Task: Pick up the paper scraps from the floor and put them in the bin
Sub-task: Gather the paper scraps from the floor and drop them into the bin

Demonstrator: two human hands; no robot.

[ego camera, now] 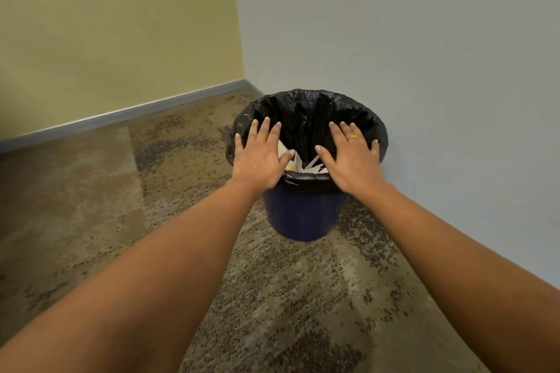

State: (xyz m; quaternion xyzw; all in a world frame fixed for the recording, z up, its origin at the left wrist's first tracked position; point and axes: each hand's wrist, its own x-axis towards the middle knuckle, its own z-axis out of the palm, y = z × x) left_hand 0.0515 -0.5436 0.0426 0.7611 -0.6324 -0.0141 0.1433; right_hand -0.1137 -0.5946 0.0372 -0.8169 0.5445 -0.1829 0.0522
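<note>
A dark blue bin (303,215) lined with a black plastic bag (312,106) stands on the floor in the corner. White paper scraps (306,164), one with a yellow patch, lie inside it between my hands. My left hand (260,157) hovers palm down over the bin's left rim, fingers spread, holding nothing. My right hand (348,157), with a gold ring, is spread flat over the right side of the opening, also holding nothing. Both hands cover part of the bin's inside.
The speckled brown floor (272,297) stretches toward me. A yellow-green wall (121,24) with a grey skirting board (121,115) is at the left, and a pale grey wall (424,54) stands right behind the bin.
</note>
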